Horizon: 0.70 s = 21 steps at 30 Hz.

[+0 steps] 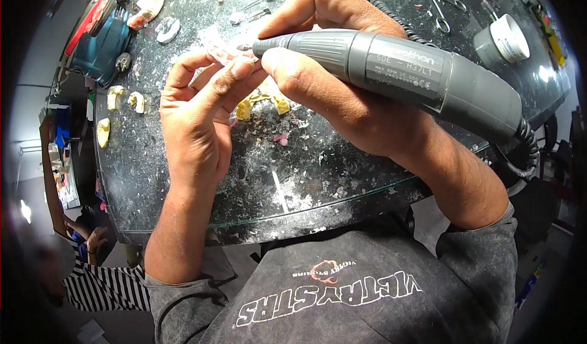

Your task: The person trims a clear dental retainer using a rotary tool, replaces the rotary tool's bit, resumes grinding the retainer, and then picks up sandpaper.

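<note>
My right hand [333,93] is closed around a dark grey rotary handpiece [397,66], holding it like a pen. At its tip a small bur [245,47] reaches a thin, clear to whitish piece [215,52]. My left hand [199,115] pinches that piece between thumb and fingers; its exact kind is partly hidden, and whether the bur touches it I cannot tell. The fingertips of both hands meet near the tip. Below them on the dusty black table [318,173] lies a yellow dental cast [281,104], partly covered by my left hand.
Small yellowish cast pieces [114,98] lie at the left, near a blue container [110,47]. Scissors [439,17] and a white tub [509,37] are at the far right. A coiled cord [527,139] hangs from the handpiece. Another person in striped clothing [107,286] is at the lower left.
</note>
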{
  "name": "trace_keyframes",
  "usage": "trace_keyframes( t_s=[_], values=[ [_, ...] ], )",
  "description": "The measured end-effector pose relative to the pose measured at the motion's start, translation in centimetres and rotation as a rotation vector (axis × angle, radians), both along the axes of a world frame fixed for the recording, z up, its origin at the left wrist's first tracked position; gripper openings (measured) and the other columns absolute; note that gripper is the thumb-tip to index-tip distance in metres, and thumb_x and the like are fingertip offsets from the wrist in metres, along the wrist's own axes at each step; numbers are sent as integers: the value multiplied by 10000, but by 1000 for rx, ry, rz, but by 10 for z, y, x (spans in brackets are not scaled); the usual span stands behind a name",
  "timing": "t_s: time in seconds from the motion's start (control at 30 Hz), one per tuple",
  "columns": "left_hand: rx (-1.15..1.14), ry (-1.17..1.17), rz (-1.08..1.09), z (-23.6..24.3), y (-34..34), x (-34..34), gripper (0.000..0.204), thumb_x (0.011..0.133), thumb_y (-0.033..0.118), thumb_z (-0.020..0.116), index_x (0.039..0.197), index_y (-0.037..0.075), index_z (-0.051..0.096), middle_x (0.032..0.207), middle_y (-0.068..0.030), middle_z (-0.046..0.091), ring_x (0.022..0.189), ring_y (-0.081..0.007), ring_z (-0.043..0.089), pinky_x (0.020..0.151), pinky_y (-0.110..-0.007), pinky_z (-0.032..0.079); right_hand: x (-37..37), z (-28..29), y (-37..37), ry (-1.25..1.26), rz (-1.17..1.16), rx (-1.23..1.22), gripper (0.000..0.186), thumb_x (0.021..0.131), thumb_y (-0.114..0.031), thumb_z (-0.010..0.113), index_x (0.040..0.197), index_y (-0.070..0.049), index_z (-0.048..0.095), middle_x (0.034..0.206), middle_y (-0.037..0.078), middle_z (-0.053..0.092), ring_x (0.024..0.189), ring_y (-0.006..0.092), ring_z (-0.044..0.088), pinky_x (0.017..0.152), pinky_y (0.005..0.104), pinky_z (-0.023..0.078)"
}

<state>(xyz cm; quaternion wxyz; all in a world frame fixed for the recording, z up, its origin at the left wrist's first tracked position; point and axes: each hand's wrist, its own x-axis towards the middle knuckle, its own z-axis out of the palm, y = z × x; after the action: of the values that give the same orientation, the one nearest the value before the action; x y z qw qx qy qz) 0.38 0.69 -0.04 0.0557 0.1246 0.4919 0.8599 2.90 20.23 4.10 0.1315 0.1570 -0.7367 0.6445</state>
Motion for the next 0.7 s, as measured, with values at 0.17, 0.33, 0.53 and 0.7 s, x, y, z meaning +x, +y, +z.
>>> trace_keyframes(
  t_s=[0.17, 0.33, 0.53, 0.7],
  values=[
    [7, 7, -37, 1, -1, 1, 155, 860, -26, 654, 1004, -12, 598, 1018, -203, 673, 967, -326, 682, 915, -462, 557, -10, -10, -11, 291, -42, 35, 188, 826, -197, 708, 916, -36, 674, 833, 61, 647, 743, 117, 665, 654, 243, 534],
    [-31, -22, 31, 5, -1, -1, 231, 885, 30, 651, 1095, -54, 606, 1067, -225, 662, 956, -336, 685, 879, -435, 575, -5, -4, -20, -111, -181, -285, 367, 857, -135, 734, 1137, 15, 551, 966, 106, 621, 894, 124, 611, 722, 219, 515],
    [-51, -34, 29, 5, 4, 4, 278, 902, 53, 641, 1148, -74, 615, 1119, -221, 655, 920, -297, 697, 856, -412, 587, -25, -23, -7, 205, 197, -137, 281, 843, -73, 706, 1107, -52, 611, 949, 63, 668, 896, 144, 680, 823, 267, 556],
    [-70, -65, 11, 5, 4, 3, 259, 890, 30, 648, 1132, -56, 616, 1081, -203, 669, 892, -286, 702, 841, -410, 592, -20, -40, -2, -57, 338, -408, 317, 874, -39, 679, 1173, -32, 577, 1155, 80, 630, 1143, 154, 582, 970, 286, 484]
  ],
)
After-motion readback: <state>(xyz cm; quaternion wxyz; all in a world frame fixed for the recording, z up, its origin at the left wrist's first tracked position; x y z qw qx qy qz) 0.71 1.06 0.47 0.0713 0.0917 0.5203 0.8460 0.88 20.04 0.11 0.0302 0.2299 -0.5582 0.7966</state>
